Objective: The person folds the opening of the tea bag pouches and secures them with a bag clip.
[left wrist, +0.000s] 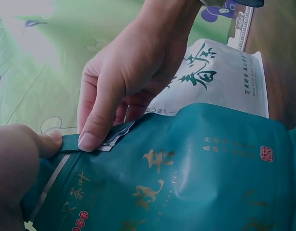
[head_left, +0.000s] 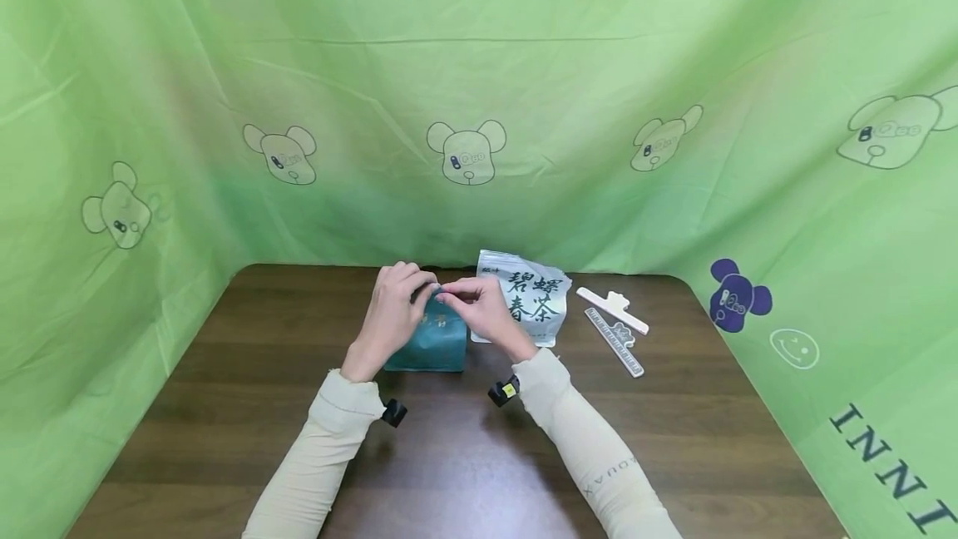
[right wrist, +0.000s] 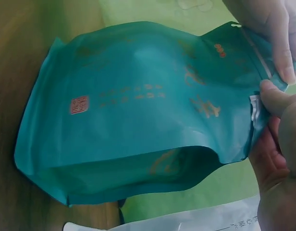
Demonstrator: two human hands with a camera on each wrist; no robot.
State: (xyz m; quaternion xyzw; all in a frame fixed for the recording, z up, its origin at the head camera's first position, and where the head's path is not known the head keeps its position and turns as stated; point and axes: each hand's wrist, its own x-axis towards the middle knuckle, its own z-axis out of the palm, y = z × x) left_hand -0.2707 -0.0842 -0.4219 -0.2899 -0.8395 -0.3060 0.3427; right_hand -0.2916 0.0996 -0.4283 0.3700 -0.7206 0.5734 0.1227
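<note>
A teal tea bag (head_left: 428,349) with gold lettering stands on the table between both hands. My left hand (head_left: 394,306) pinches its top edge on one side. Close beside it, the thumb and fingers of my right hand (head_left: 485,310) pinch the same edge. The left wrist view shows the right thumb pressing near a crumpled, white-edged part of the bag's top (left wrist: 117,134). A pale seal line (right wrist: 257,53) runs below that edge in the right wrist view. Whether the bag is open at the top I cannot tell.
A white tea pouch (head_left: 542,327) with dark green lettering lies right of the teal bag. Beyond it on the wooden table (head_left: 262,406) lie two white sealing clips, an upper clip (head_left: 599,304) and a lower clip (head_left: 615,345). Green cloth (head_left: 374,206) hangs around the table.
</note>
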